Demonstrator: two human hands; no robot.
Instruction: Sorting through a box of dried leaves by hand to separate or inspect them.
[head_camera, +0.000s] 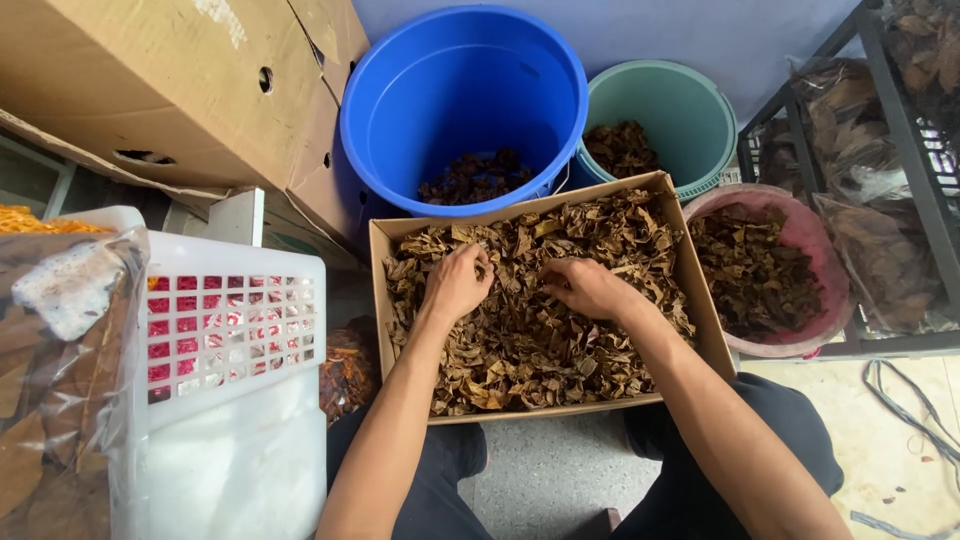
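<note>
A shallow cardboard box (700, 300) full of dried brown leaves (530, 340) rests on my lap. My left hand (455, 283) lies palm down in the leaves near the box's far left, its fingers curled around some leaf pieces. To its right, my right hand (590, 288) also sits in the leaves at the middle of the box, with its fingers bent into the pile. Whether either hand holds a particular leaf cannot be seen.
Behind the box stand a blue bucket (400, 90) and a green bucket (700, 110), each with dark dried pieces. A pink basin (830, 260) of leaves sits right, beside a black rack (900, 120). A white crate (230, 320) and a big carton (150, 90) stand left.
</note>
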